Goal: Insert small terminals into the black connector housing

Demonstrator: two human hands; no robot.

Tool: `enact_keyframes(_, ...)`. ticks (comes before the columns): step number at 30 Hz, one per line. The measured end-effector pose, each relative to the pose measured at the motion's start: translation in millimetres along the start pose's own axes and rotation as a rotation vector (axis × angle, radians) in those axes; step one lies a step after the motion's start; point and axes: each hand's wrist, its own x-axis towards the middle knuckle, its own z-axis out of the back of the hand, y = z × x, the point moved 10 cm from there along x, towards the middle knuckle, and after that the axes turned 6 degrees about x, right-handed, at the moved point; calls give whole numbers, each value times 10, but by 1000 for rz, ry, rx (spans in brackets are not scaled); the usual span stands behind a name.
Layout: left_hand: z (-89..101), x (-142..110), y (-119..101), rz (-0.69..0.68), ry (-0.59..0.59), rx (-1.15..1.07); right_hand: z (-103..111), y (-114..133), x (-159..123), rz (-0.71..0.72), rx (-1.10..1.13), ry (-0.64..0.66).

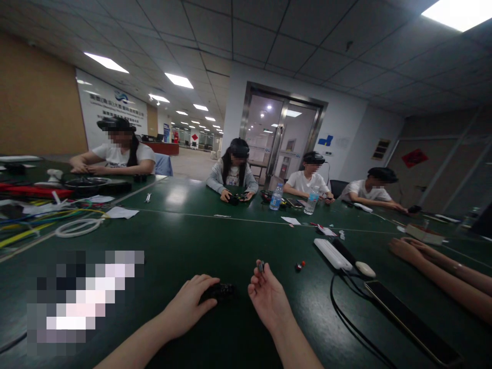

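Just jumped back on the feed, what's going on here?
The left hand grips a black device on the green table. The right hand, palm up, pinches a small piece, too small to identify; piece and device are apart. A white block lies further right. Across the table, another person handles a dark object.

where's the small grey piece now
The small grey piece is low in the head view, just right of centre, held in the right hand, right of the black object at the left hand.
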Motion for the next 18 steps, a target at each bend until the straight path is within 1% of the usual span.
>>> enact_keyframes(7,16,-15,-18,0,11,-9,7,13,11,11,-12,-1)
enact_keyframes(11,24,-10,-3,10,-15,-7,12,23,12,20,-25,-2)
enact_keyframes(18,42,-28,-38,27,23,-26,12,46,9,51,-105,7)
